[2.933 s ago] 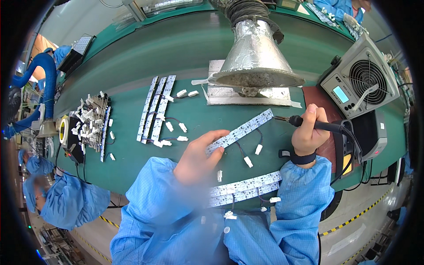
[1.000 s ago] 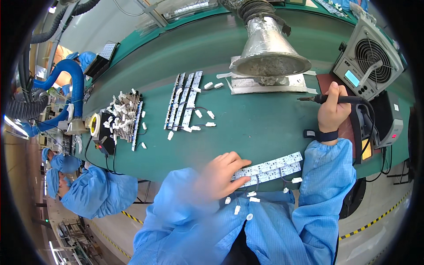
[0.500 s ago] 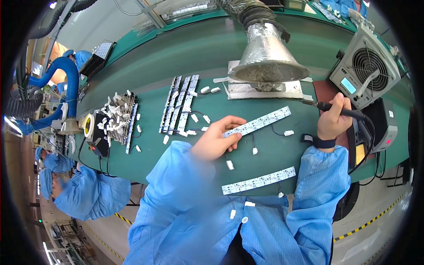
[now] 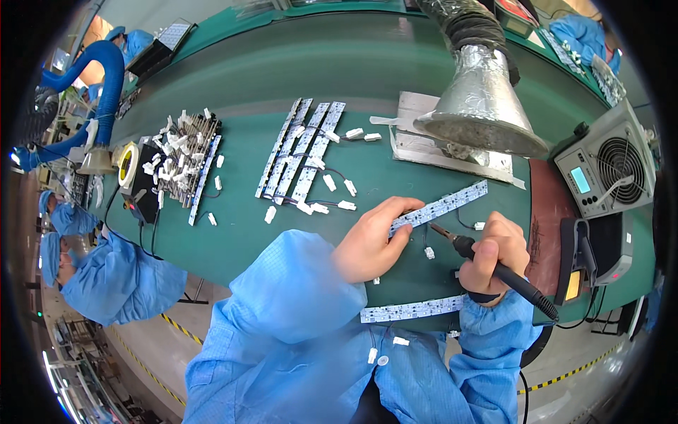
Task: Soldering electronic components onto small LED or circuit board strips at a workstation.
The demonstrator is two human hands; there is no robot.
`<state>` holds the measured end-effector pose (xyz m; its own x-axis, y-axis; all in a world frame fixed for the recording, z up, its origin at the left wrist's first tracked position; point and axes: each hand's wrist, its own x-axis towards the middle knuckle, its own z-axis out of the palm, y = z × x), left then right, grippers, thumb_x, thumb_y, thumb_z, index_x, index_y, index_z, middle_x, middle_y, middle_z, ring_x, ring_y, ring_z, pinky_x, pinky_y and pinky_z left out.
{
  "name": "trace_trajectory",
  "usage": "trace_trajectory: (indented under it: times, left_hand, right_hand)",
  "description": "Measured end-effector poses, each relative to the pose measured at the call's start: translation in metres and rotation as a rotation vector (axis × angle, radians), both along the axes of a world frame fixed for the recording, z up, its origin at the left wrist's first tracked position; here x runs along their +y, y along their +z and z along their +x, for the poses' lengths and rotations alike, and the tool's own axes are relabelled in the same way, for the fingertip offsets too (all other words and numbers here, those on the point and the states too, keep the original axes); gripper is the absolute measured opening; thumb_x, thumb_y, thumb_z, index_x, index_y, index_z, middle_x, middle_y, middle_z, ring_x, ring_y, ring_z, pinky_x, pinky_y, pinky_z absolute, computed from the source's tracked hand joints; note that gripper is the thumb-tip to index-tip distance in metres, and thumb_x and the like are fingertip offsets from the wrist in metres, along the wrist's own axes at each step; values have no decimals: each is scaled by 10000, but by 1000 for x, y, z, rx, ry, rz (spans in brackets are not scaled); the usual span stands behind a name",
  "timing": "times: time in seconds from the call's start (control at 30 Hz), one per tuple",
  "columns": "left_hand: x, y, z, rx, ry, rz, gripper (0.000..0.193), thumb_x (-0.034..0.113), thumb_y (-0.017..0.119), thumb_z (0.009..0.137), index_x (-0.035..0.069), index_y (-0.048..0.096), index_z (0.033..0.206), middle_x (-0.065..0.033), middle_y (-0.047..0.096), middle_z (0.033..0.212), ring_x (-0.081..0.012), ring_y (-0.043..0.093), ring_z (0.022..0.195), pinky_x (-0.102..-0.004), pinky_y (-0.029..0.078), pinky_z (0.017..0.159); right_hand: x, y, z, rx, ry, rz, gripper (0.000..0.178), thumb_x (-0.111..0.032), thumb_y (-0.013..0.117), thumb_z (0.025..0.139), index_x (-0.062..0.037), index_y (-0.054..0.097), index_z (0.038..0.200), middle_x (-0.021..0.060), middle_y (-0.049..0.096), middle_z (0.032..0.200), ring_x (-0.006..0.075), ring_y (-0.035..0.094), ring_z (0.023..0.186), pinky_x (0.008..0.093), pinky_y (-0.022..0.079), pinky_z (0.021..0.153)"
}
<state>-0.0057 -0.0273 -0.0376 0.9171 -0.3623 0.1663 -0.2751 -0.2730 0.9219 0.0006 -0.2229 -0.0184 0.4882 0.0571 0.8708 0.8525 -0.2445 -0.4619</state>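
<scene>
My left hand (image 4: 374, 239) grips one end of a long narrow circuit board strip (image 4: 445, 205), thumb on top, holding it tilted above the green mat. Short wires with white plugs hang from the strip. In my right hand (image 4: 496, 256) is a soldering iron (image 4: 462, 245), its tip at or very close to the strip's lower edge; contact cannot be made out. A second circuit board strip (image 4: 409, 309) lies along the table's near edge, with its plugs hanging toward my lap.
Several wired strips (image 4: 300, 152) lie left of centre, beside a pile of strips with white plugs (image 4: 185, 159). A metal fume hood (image 4: 487, 106) hangs over a pale board (image 4: 417, 145). At right stand a fan unit (image 4: 600, 166) and a soldering station (image 4: 611, 244). Co-workers sit left (image 4: 120, 275).
My right hand has brought the soldering iron down and left to the strip's lower edge. My view has shifted, and the held strip now appears slightly lower and further right.
</scene>
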Motion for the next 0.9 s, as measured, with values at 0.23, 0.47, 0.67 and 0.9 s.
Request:
trace_trajectory:
  times: [0.23,0.47,0.67,0.9]
  left_hand:
    - [0,1,1,5,13,2,304,-21,509,880,-28,550,1181,-194,599,1079,-349,614,983,-388,488,829]
    - [2,1,1,19,7,4,304,-19,513,880,-28,548,1181,-196,600,1079,-355,613,985,-393,486,828]
    - [4,1,1,83,3,26,367,11,547,878,-9,544,1244,-201,618,1164,-356,605,1087,-387,478,919]
    - [3,2,0,101,6,36,362,20,546,886,-6,540,1247,-202,624,1152,-349,613,1079,-387,481,915]
  right_hand:
    - [6,-4,1,36,14,-37,213,-60,485,859,-39,389,670,42,364,472,132,273,384,312,188,387]
    - [7,-6,3,22,31,-66,173,-54,477,872,-34,405,716,38,369,477,128,276,386,306,197,383]
    - [7,-6,3,20,27,-88,185,-72,476,893,-37,407,725,38,374,479,130,283,386,307,204,382]
    - [6,-6,4,18,30,-102,181,-71,472,899,-38,409,732,40,381,484,134,292,389,310,206,383]
